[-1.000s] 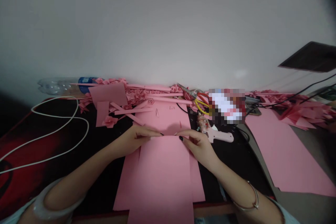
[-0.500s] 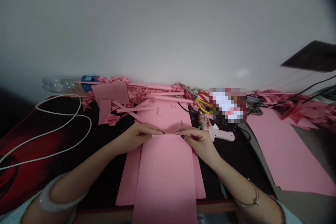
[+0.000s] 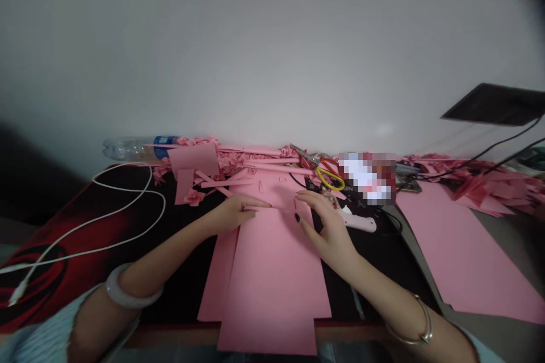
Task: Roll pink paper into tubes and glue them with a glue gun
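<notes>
A long pink paper sheet [image 3: 272, 283] lies lengthwise in front of me, its near end hanging past the table edge. My left hand [image 3: 232, 214] pinches the far edge of this sheet at its left, thumb and forefinger together. At the right side of the same edge, my right hand [image 3: 330, 235] is raised with thumb and fingers apart and nothing visible between them. Another pink sheet [image 3: 214, 289] rests beneath the first one. A small folded pink paper flower [image 3: 193, 197] sits beyond my left hand.
Scissors with yellow handles [image 3: 331, 179] and a pale handle [image 3: 361, 222] lie beyond my right hand. Paper scraps and rolls line the wall beside a plastic bottle [image 3: 128, 149]. A white cable [image 3: 123, 245] loops at left; a large pink sheet [image 3: 464, 249] lies at right.
My right hand has let go of the sheet's far edge and spread its fingers. The sheet's near end appears farther up in view. The camera view has shifted slightly.
</notes>
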Demonstrator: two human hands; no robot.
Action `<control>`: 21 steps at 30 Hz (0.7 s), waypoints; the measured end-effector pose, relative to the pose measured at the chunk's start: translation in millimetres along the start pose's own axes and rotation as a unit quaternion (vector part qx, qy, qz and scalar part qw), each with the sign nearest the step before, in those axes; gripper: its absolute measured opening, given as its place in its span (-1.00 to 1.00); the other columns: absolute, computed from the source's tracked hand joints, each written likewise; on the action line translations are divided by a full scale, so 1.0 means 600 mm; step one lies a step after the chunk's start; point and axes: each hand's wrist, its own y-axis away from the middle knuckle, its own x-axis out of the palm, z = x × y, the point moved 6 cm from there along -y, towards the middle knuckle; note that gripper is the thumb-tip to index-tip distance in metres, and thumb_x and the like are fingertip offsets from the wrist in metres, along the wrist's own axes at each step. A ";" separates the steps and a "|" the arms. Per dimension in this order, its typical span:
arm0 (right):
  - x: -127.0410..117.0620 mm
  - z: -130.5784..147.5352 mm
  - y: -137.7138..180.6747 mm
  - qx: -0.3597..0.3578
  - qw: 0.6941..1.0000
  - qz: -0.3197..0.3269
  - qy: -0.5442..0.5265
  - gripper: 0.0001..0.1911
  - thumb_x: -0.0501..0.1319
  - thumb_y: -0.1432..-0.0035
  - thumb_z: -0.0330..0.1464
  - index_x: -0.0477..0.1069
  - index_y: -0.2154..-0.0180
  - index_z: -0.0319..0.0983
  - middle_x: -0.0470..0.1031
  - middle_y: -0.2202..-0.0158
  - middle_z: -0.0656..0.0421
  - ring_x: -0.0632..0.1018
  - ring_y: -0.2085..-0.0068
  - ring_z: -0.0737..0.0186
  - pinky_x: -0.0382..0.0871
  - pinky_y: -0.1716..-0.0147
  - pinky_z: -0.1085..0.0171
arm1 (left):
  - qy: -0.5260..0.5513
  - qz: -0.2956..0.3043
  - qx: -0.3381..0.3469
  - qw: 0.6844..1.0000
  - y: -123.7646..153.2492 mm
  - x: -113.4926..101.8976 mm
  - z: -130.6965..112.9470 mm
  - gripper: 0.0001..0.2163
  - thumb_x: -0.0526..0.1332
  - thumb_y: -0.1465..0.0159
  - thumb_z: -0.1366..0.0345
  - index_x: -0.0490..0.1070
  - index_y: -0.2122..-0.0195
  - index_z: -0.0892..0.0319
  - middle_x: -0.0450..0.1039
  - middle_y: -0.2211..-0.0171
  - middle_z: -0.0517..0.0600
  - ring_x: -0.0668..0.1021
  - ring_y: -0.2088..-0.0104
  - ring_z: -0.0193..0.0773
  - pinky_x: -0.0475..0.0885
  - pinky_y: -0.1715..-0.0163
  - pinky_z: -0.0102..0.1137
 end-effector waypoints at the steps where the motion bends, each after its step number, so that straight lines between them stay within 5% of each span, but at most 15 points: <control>1: -0.001 0.017 -0.004 -0.020 1.000 0.019 0.008 -0.52 0.10 -0.11 -0.54 0.22 -0.09 -0.18 0.34 -0.06 0.02 0.32 -0.11 0.08 0.21 -0.09 0.00 | -0.008 0.003 0.007 1.000 -0.011 -0.001 -0.004 -0.68 0.11 -0.14 0.45 0.51 0.11 0.18 0.53 0.07 0.02 0.52 0.03 -0.13 0.41 0.03 -0.31; 8: 0.017 0.103 -0.044 -0.105 0.990 0.097 -0.010 -0.46 0.11 -0.14 -0.50 0.10 -0.16 -0.21 0.31 -0.11 0.01 0.30 -0.14 0.12 0.22 -0.10 0.06 | -0.076 -0.013 0.051 0.996 -0.078 -0.026 -0.035 -0.71 0.07 -0.16 0.43 0.48 0.14 0.21 0.57 0.22 0.01 0.56 0.17 -0.16 0.44 0.13 -0.31; 16: -0.003 0.030 -0.038 0.009 0.998 0.065 -0.001 -0.53 0.12 -0.07 -0.52 0.22 -0.05 -0.27 0.39 -0.04 -0.04 0.41 -0.04 0.06 0.30 0.00 0.02 | -0.200 0.038 0.040 0.978 -0.058 0.031 -0.029 -0.56 0.30 0.03 0.36 0.36 0.07 0.18 0.45 0.08 0.08 0.46 0.06 -0.06 0.36 0.12 -0.30; 21: -0.021 0.008 -0.018 0.025 0.998 0.062 -0.006 -0.48 0.12 -0.06 -0.53 0.19 -0.09 -0.21 0.41 -0.01 0.01 0.44 0.02 0.11 0.33 0.04 0.06 | -0.255 0.099 0.002 0.962 -0.062 0.043 -0.024 -0.82 0.26 -0.03 0.26 0.41 0.32 0.17 0.49 0.29 0.00 0.50 0.26 -0.11 0.32 0.34 -0.38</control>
